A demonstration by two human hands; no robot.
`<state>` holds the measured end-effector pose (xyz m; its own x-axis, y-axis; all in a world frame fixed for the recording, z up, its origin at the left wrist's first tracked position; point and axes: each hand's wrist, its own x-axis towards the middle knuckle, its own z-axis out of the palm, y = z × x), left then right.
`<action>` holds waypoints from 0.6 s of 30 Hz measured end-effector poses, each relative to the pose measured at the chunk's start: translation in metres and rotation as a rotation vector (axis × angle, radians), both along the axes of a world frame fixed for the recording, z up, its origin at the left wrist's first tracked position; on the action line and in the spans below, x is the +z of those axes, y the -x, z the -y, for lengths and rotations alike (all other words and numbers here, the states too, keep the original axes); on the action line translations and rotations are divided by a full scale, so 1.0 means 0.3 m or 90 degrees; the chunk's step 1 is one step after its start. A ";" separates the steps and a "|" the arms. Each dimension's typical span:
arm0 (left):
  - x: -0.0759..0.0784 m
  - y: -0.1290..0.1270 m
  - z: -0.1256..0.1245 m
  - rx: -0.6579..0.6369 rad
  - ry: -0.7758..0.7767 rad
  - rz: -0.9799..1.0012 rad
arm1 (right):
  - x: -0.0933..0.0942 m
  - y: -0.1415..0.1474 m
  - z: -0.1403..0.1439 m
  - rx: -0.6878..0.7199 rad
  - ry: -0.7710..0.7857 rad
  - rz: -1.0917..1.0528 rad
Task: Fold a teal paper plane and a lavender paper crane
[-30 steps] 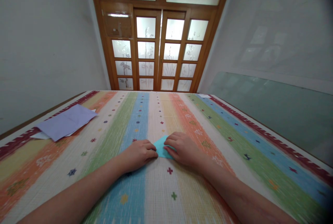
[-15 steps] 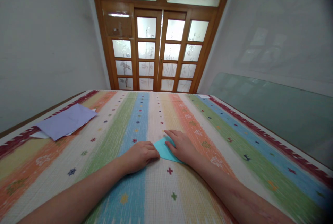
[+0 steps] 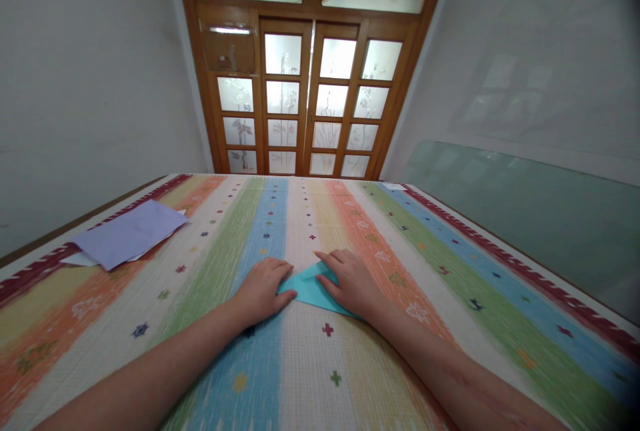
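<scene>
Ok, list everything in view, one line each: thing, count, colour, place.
folded paper: one, turquoise, flat on the cloth between both hands
paper sheets: a few stacked, lilac over white, far left of the cloth
striped cloth: one, multicoloured, covers the surface
door: one, brown wood with frosted panes, far wall
glass sheet: one, greenish, against the right wall
left hand: flat on the paper's left edge
right hand: flat on the paper's right part

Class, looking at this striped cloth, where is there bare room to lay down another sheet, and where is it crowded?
Bare: right of the right hand; between the lavender sheets and the left hand. Crowded: around the teal paper.
</scene>
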<state>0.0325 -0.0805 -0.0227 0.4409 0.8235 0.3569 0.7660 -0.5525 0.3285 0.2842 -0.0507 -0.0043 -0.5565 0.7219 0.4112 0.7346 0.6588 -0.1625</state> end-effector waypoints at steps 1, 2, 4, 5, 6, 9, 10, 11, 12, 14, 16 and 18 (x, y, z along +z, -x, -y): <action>0.000 -0.001 -0.001 -0.002 0.005 0.002 | 0.005 0.001 0.003 0.007 -0.007 -0.001; 0.002 -0.003 0.000 -0.007 0.011 0.005 | 0.009 0.002 0.006 0.012 -0.014 -0.001; 0.008 -0.009 0.003 -0.015 0.023 0.014 | 0.014 0.003 0.012 0.016 -0.034 0.006; 0.011 -0.012 0.005 -0.015 0.027 0.018 | 0.015 0.004 0.015 0.016 -0.050 0.013; 0.014 -0.014 0.008 -0.012 0.031 0.022 | 0.015 0.005 0.018 0.018 -0.068 0.021; 0.019 -0.018 0.013 -0.005 0.040 0.027 | 0.016 0.012 0.028 0.052 -0.109 0.058; 0.020 -0.019 0.014 -0.005 0.045 0.026 | 0.017 0.015 0.032 0.070 -0.110 0.068; 0.021 -0.020 0.015 -0.004 0.050 0.025 | 0.019 0.019 0.035 0.087 -0.106 0.074; 0.021 -0.022 0.016 -0.001 0.054 0.022 | 0.022 0.022 0.038 0.101 -0.100 0.078; 0.022 -0.026 0.017 0.001 0.058 0.012 | 0.027 0.029 0.042 0.123 -0.088 0.077; 0.022 -0.028 0.018 0.000 0.055 -0.002 | 0.031 0.034 0.042 0.145 -0.073 0.077; 0.023 -0.028 0.019 -0.004 0.049 -0.016 | 0.033 0.035 0.041 0.174 -0.049 0.088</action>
